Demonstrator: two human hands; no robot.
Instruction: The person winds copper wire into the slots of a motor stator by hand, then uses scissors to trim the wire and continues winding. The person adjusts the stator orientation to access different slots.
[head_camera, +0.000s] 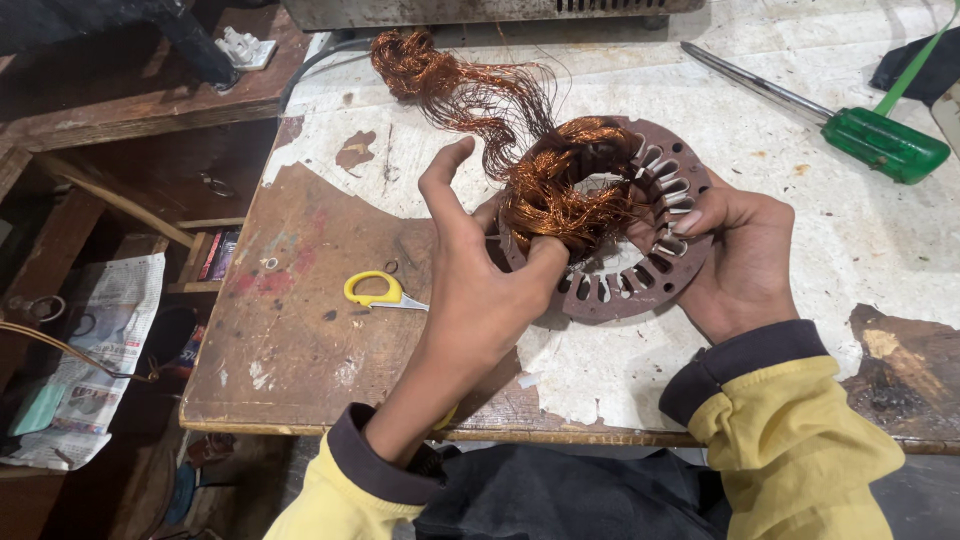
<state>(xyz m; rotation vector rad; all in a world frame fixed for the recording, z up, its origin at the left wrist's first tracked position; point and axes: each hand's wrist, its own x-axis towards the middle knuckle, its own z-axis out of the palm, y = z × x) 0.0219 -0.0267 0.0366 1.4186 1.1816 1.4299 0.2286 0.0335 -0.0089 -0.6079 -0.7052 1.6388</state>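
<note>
Left hand of mine grips the copper winding; my right hand clasps the stator ring, tilted up, loose wire trailing toward far-left.

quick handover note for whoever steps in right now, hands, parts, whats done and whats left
Left hand: fingers pushed into the copper wire coil, gripping it.
Right hand: steadies the round slotted stator core on the worn table.
Done: the right and lower slots are empty; a tangle of wire trails toward the table's back.
Left: wire remains in the upper left slots.
Nearby: yellow-handled scissors, green-handled screwdriver.
</note>
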